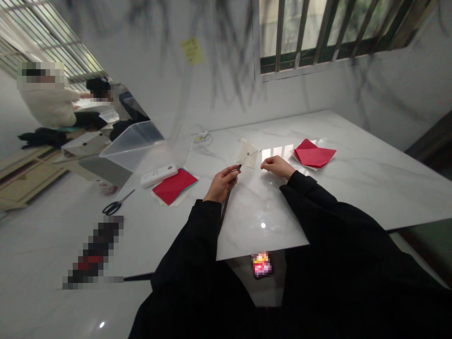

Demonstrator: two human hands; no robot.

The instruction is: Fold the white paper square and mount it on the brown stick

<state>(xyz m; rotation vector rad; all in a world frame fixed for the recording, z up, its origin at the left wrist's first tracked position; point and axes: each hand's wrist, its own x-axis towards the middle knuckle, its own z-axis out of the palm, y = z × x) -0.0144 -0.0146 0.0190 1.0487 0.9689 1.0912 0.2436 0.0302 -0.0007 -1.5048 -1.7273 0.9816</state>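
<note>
Lying around the person's hands on the white marble-patterned table (353,188) are several loose things. To the left, a stack of coloured paper sheets with a red sheet on top (174,186) sits just beside a flat white rectangular device (158,175), and black-handled scissors (116,205) lie further left, near the table's edge. A clear plastic bin (132,143) stands tilted beyond them. To the right, a folded red paper piece (313,153) rests on a white sheet, well apart from the hands. A small white object with a cord (202,136) lies near the wall, under a yellow sticky note (192,51). Two other people sit in the far left background. Nothing stands between the hands and what they work on.

The head view shows the left hand (222,182) closed around a thin dark stick (229,193), which runs from the fist down toward the black sleeve. At the stick's upper end, just beyond the fingers, stands a pale folded paper square (247,153). The right hand (277,165) lies curled just right of the paper, its fingers close together; whether they pinch anything cannot be told, though a thin pin-like line (256,152) reaches from the paper toward it.
</note>
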